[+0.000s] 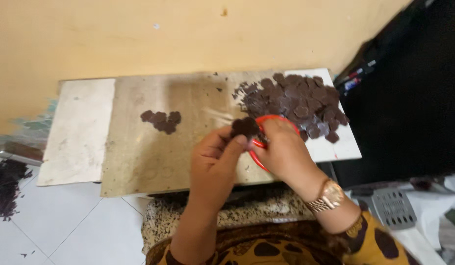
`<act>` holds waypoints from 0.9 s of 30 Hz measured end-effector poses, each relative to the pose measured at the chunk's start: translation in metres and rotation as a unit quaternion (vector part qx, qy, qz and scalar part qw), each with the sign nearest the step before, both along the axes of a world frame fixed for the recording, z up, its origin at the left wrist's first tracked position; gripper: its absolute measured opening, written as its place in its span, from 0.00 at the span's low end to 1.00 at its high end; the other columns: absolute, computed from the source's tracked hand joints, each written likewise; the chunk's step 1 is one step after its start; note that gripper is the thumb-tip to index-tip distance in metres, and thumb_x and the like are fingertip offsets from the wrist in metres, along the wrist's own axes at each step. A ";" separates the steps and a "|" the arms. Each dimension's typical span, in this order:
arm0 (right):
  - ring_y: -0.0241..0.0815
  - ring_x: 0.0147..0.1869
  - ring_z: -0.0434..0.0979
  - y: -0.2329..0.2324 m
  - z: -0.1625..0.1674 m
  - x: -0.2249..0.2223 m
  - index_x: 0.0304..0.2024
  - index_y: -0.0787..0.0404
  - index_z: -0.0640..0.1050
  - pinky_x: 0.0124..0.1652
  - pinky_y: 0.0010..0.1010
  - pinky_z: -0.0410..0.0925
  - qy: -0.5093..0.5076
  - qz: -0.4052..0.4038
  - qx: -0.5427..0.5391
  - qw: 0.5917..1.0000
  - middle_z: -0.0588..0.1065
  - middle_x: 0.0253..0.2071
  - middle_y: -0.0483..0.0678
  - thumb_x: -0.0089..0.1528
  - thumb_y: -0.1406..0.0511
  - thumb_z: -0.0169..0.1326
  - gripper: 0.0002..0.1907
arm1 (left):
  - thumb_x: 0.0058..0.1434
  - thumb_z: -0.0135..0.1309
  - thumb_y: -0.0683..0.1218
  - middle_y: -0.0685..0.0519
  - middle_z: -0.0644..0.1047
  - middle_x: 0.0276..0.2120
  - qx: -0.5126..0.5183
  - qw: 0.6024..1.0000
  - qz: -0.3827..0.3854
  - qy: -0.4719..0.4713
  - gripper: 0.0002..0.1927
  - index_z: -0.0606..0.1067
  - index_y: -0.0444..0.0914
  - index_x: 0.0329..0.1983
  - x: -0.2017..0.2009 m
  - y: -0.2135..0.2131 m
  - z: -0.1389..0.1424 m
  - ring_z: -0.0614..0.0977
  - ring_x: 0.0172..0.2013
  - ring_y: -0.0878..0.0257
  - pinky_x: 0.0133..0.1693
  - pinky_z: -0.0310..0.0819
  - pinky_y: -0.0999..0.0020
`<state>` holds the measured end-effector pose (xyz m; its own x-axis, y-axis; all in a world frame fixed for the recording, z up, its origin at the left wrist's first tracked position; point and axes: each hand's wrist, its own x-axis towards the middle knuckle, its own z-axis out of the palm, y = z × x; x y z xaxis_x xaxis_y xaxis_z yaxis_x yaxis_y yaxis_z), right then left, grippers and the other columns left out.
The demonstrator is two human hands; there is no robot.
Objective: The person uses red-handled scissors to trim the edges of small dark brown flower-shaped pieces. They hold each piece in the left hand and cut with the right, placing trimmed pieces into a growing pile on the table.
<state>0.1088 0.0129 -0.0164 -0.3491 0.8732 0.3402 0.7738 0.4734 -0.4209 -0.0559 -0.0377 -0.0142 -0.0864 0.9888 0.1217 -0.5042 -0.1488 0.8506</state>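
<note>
My left hand (215, 157) pinches a small dark brown flower-shaped piece (244, 127) between thumb and fingers, over the middle of a worn board (139, 157). My right hand (284, 147), with a gold watch on the wrist, grips red-handled scissors (259, 142) right beside that piece; the blades are hidden. A big heap of dark brown cut pieces (296, 103) lies at the board's right end, just beyond my right hand. A small cluster of cut pieces (162, 120) lies left of my hands on the board.
A pale slab (78, 130) sits at the board's left end. Dark scraps (7, 184) lie on the white tiled floor at far left. A yellow wall runs behind. At the right are a black surface and a grey slotted item (394, 208).
</note>
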 end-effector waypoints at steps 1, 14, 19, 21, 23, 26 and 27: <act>0.54 0.46 0.75 -0.001 -0.004 0.000 0.45 0.66 0.77 0.44 0.41 0.69 0.033 -0.010 -0.036 0.999 0.76 0.39 0.54 0.54 0.64 0.67 0.20 | 0.68 0.53 0.37 0.52 0.82 0.41 0.002 1.000 0.000 0.001 0.10 0.78 0.29 0.50 -0.002 0.000 -0.002 0.81 0.40 0.68 0.46 0.77 0.73; 0.40 0.44 0.69 -0.059 -0.008 0.010 0.56 0.67 0.73 0.47 0.32 0.64 0.414 0.137 -0.376 0.818 0.73 0.42 0.48 0.67 0.43 0.44 0.35 | 0.65 0.49 0.37 0.51 0.76 0.24 -0.035 0.998 -0.029 -0.040 0.10 0.76 0.27 0.47 0.000 0.000 0.007 0.76 0.18 0.65 0.20 0.74 0.68; 0.42 0.46 0.68 -0.066 -0.003 0.001 0.57 0.69 0.71 0.48 0.34 0.63 0.466 0.144 -0.393 0.780 0.71 0.44 0.49 0.66 0.43 0.44 0.36 | 0.66 0.47 0.38 0.53 0.72 0.17 -0.073 0.996 -0.038 -0.036 0.12 0.74 0.28 0.49 -0.001 0.000 0.011 0.73 0.15 0.66 0.18 0.71 0.67; 0.42 0.46 0.69 -0.065 -0.004 0.006 0.55 0.68 0.72 0.49 0.34 0.64 0.432 0.127 -0.392 0.802 0.72 0.43 0.50 0.65 0.42 0.44 0.37 | 0.66 0.48 0.38 0.52 0.72 0.18 -0.075 0.995 -0.039 -0.045 0.12 0.75 0.29 0.51 0.002 0.003 0.008 0.73 0.15 0.67 0.18 0.71 0.68; 0.42 0.45 0.69 -0.065 -0.006 0.013 0.53 0.68 0.73 0.47 0.33 0.64 0.399 0.128 -0.377 0.826 0.72 0.41 0.49 0.65 0.40 0.44 0.37 | 0.66 0.49 0.37 0.52 0.75 0.23 -0.065 0.997 -0.024 -0.033 0.13 0.75 0.28 0.52 0.008 0.006 0.006 0.75 0.20 0.68 0.22 0.73 0.70; 0.41 0.42 0.68 -0.060 -0.008 0.020 0.49 0.66 0.74 0.44 0.32 0.64 0.361 0.159 -0.345 0.852 0.70 0.37 0.48 0.66 0.39 0.44 0.37 | 0.64 0.53 0.36 0.50 0.81 0.32 -0.044 0.999 0.010 -0.007 0.13 0.76 0.28 0.51 0.014 0.012 0.005 0.78 0.26 0.70 0.28 0.74 0.73; 0.41 0.42 0.68 -0.060 -0.008 0.022 0.48 0.66 0.74 0.44 0.32 0.63 0.361 0.161 -0.343 0.852 0.70 0.37 0.48 0.66 0.39 0.43 0.37 | 0.63 0.53 0.37 0.50 0.81 0.32 -0.051 0.999 0.004 -0.015 0.13 0.76 0.29 0.50 0.015 0.011 0.006 0.77 0.24 0.70 0.26 0.73 0.74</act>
